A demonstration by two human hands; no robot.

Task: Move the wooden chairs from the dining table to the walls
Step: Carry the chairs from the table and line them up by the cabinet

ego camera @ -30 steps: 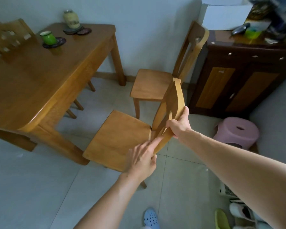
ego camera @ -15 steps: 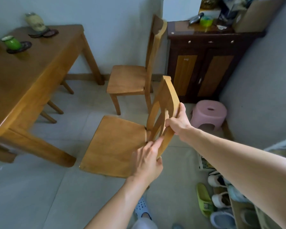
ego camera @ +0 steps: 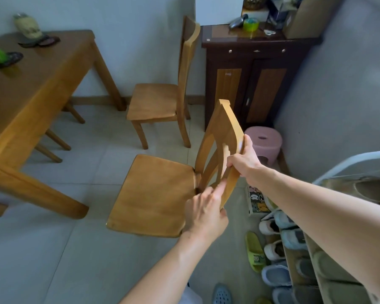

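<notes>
Wooden chair backrest gripped: left hand, right hand.

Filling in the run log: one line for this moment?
left hand: grips wooden chair backrest, low | right hand: grips backrest, higher | wooden chair: between dining table and pink stool | second chair: by wall, beside cabinet

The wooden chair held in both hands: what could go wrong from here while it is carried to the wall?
1. The pink stool stands close behind the held chair; a swing may knock it.
2. The green slipper and other shoes lie near the person's feet; a step there may cause a trip.
3. The left hand only pinches the backrest's lower edge, the right hand grips higher; the chair may twist.
</notes>
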